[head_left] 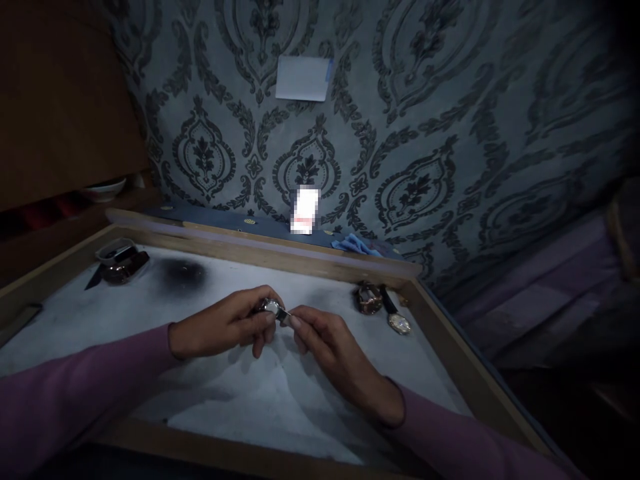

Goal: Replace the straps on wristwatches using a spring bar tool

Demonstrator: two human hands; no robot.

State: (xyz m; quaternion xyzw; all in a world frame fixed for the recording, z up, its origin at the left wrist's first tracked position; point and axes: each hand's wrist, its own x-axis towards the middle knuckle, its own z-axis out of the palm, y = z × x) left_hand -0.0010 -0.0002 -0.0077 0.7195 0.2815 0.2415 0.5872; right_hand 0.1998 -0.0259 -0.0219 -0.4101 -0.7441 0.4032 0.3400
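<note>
A wristwatch (271, 307) with a round pale dial and shiny case is held between the thumb and fingers of my left hand (235, 325). From the case a short dark strap (283, 315) runs to the right. My right hand (330, 343) pinches the end of that strap between thumb and fingers; its fingertips hide part of it. Both hands are above the white surface (250, 407) of a wood-rimmed tray. Off to the right lie a watch with a gold-toned case (399, 324) and dark strap, and a brown, shiny watch (369, 299).
Raised wooden edges (300, 257) border the tray. At its back left sits a clear container (120, 257) with dark items. A dark flat object (23, 323) lies far left. Behind stand a lit phone-like screen (305, 210) and a blue cloth (356, 245) against the patterned wall.
</note>
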